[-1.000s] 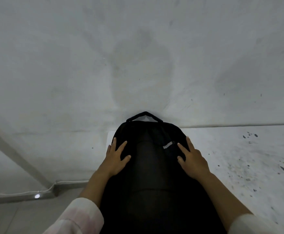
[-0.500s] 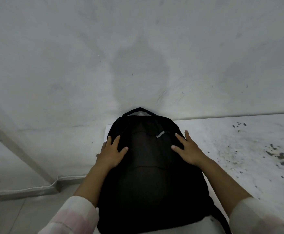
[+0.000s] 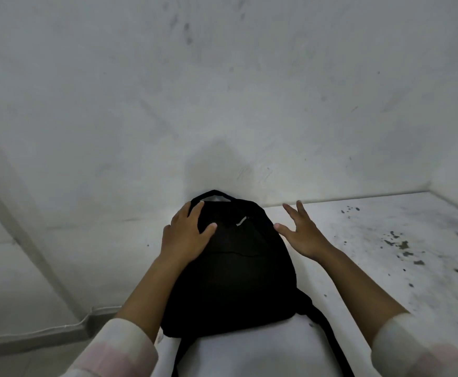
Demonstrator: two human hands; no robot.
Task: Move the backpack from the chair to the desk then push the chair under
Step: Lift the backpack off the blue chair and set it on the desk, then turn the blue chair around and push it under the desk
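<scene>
A black backpack (image 3: pixel 236 273) lies flat on the white desk (image 3: pixel 358 268) at its left end, its top handle against the wall. My left hand (image 3: pixel 187 235) rests palm-down on the upper left of the backpack, fingers near the handle. My right hand (image 3: pixel 301 235) hovers just off the backpack's right side with fingers spread, holding nothing. A black strap (image 3: pixel 328 338) trails toward the desk's near edge. The chair is out of view.
A grey-white wall (image 3: pixel 222 91) rises right behind the desk. Dark stains (image 3: pixel 402 246) speckle the desk's right part. Left of the desk, floor level shows a slanted white bar (image 3: pixel 29 240) and a cable along the baseboard (image 3: pixel 45 330).
The backpack has slid farther onto the desk toward the wall. My left hand moved up near its handle. My right hand lifted off the backpack's side and opened.
</scene>
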